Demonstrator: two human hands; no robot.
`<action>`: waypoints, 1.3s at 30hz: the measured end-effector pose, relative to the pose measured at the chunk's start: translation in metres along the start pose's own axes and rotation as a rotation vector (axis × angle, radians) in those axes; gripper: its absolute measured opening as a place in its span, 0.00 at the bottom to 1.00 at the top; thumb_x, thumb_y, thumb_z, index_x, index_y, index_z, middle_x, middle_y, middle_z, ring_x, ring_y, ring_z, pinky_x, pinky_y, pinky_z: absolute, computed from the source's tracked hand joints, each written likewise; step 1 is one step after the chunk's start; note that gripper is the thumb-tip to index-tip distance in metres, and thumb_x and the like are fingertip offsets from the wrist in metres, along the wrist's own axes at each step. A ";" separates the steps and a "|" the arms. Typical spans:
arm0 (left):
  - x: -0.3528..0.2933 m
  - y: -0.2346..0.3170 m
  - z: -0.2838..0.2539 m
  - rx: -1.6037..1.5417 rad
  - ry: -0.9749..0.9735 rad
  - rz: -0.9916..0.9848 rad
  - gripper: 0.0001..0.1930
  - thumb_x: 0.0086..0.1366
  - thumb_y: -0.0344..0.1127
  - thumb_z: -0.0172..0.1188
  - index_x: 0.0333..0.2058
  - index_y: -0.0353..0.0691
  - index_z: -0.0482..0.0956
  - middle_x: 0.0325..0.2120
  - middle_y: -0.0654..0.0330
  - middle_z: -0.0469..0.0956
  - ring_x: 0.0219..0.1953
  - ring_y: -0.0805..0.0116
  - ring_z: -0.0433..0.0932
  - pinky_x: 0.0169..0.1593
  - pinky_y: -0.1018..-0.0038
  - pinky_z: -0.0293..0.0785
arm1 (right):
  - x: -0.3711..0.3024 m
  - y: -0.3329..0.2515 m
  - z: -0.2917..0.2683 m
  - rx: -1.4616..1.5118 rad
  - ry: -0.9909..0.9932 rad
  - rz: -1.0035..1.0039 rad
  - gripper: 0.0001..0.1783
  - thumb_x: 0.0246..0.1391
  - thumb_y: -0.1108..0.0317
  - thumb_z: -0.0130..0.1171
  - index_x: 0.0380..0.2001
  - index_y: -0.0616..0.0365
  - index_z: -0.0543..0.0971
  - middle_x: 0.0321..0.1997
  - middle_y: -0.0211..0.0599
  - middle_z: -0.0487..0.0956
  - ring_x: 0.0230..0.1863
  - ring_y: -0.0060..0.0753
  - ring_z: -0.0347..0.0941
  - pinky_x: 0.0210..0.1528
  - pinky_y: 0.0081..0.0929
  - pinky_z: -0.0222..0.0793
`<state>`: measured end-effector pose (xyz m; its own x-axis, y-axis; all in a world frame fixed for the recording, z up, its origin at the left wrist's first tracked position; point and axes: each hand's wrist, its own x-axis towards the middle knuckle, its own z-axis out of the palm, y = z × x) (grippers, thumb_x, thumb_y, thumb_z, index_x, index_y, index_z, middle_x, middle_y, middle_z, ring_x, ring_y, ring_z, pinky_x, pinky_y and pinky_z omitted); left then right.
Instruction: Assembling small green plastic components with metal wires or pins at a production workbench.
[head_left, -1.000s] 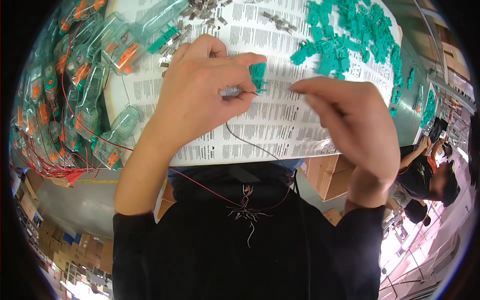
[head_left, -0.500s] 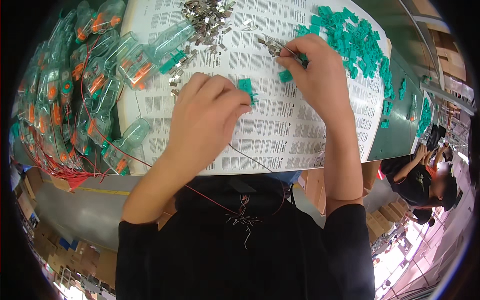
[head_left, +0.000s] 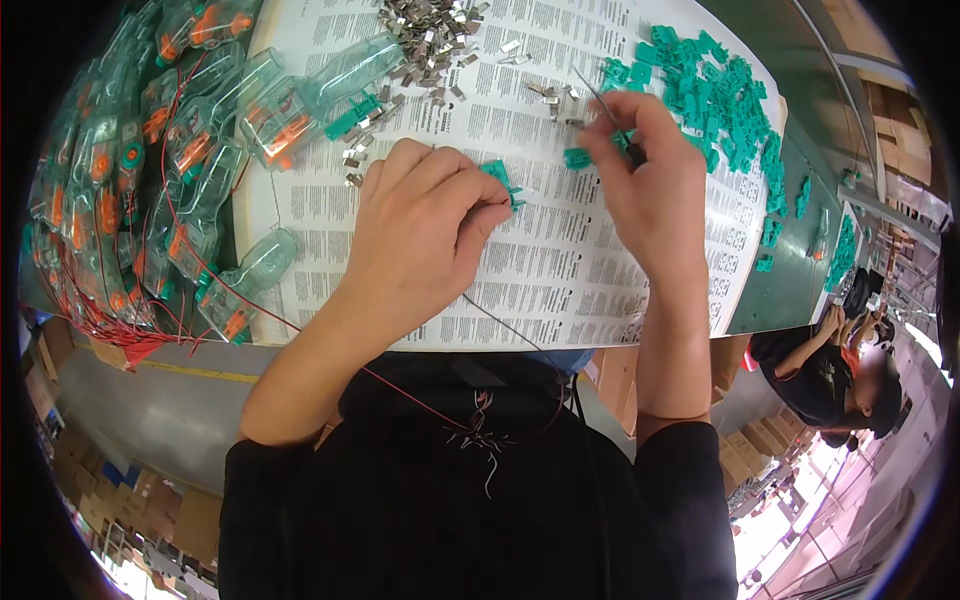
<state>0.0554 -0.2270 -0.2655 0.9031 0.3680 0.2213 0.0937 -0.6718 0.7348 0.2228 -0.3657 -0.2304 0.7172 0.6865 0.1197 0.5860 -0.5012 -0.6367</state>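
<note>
Closed in a pinch, my left hand [head_left: 420, 225] holds a small green plastic part [head_left: 497, 172] above the printed sheet. A dark wire [head_left: 510, 327] runs from below this hand toward my body. My right hand [head_left: 650, 185] is closed round a thin pointed metal tool [head_left: 594, 92], its tip pointing away from me; whether it is tweezers I cannot tell. At the thumb and index tips a small metallic piece [head_left: 575, 122] shows, blurred. Just beyond lie a few loose metal clips [head_left: 548, 93]. Another green part [head_left: 577, 158] rests beside the right fingers.
A heap of metal clips [head_left: 430, 40] lies at the far middle, green parts [head_left: 715, 95] at the far right. Clear bottle-shaped housings with orange inserts [head_left: 285, 120] and red wires [head_left: 105, 340] crowd the left. Another person [head_left: 815, 370] is at right.
My right hand has moved right and slightly nearer, away from the loose metal clips, with the tool turned more upright. The left hand keeps its pinch on the green part, shifted slightly right.
</note>
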 end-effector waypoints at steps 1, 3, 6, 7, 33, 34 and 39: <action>0.001 0.000 0.000 -0.001 0.002 -0.004 0.04 0.58 0.30 0.70 0.31 0.42 0.84 0.31 0.66 0.80 0.40 0.61 0.73 0.48 0.65 0.66 | -0.003 -0.002 -0.001 0.001 -0.006 0.000 0.10 0.56 0.74 0.69 0.42 0.61 0.83 0.35 0.33 0.84 0.26 0.19 0.70 0.30 0.21 0.67; 0.001 0.001 0.001 0.000 0.004 -0.017 0.03 0.58 0.30 0.70 0.31 0.43 0.84 0.31 0.67 0.79 0.40 0.61 0.73 0.48 0.65 0.65 | -0.009 -0.004 -0.002 -0.007 -0.041 -0.023 0.12 0.58 0.75 0.68 0.46 0.62 0.82 0.37 0.32 0.85 0.29 0.17 0.72 0.33 0.19 0.69; 0.004 0.005 0.001 -0.010 -0.003 -0.046 0.03 0.58 0.31 0.69 0.29 0.43 0.83 0.29 0.68 0.78 0.38 0.62 0.72 0.47 0.65 0.63 | -0.022 -0.010 0.000 0.170 -0.094 0.078 0.12 0.59 0.75 0.67 0.46 0.63 0.83 0.38 0.33 0.85 0.32 0.19 0.76 0.34 0.20 0.71; 0.004 0.004 0.002 -0.012 -0.004 -0.051 0.03 0.58 0.31 0.69 0.29 0.43 0.83 0.29 0.68 0.78 0.38 0.62 0.72 0.47 0.65 0.63 | -0.027 -0.012 0.003 0.349 -0.124 0.192 0.11 0.60 0.75 0.67 0.45 0.63 0.83 0.39 0.34 0.86 0.33 0.21 0.78 0.35 0.21 0.73; 0.004 -0.001 0.002 -0.018 0.002 -0.041 0.04 0.56 0.32 0.69 0.27 0.43 0.81 0.26 0.67 0.76 0.37 0.61 0.71 0.46 0.64 0.63 | -0.036 -0.008 0.029 0.766 -0.214 0.323 0.09 0.61 0.77 0.65 0.45 0.67 0.83 0.41 0.32 0.85 0.34 0.14 0.76 0.36 0.14 0.72; 0.004 -0.001 0.002 -0.018 0.000 -0.041 0.04 0.56 0.32 0.69 0.27 0.43 0.81 0.26 0.67 0.76 0.37 0.61 0.71 0.46 0.64 0.63 | -0.036 -0.010 0.029 0.757 -0.212 0.328 0.09 0.61 0.77 0.65 0.45 0.67 0.83 0.41 0.32 0.85 0.34 0.13 0.75 0.36 0.14 0.72; 0.004 -0.003 0.005 -0.011 0.019 -0.023 0.05 0.55 0.34 0.68 0.26 0.46 0.80 0.25 0.69 0.75 0.38 0.61 0.72 0.41 0.63 0.60 | -0.036 -0.012 0.028 0.731 -0.212 0.344 0.09 0.61 0.76 0.66 0.45 0.67 0.83 0.40 0.31 0.85 0.34 0.13 0.75 0.35 0.14 0.72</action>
<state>0.0604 -0.2266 -0.2700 0.8926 0.3954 0.2167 0.1094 -0.6561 0.7467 0.1798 -0.3700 -0.2484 0.6821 0.6790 -0.2716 -0.0982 -0.2830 -0.9541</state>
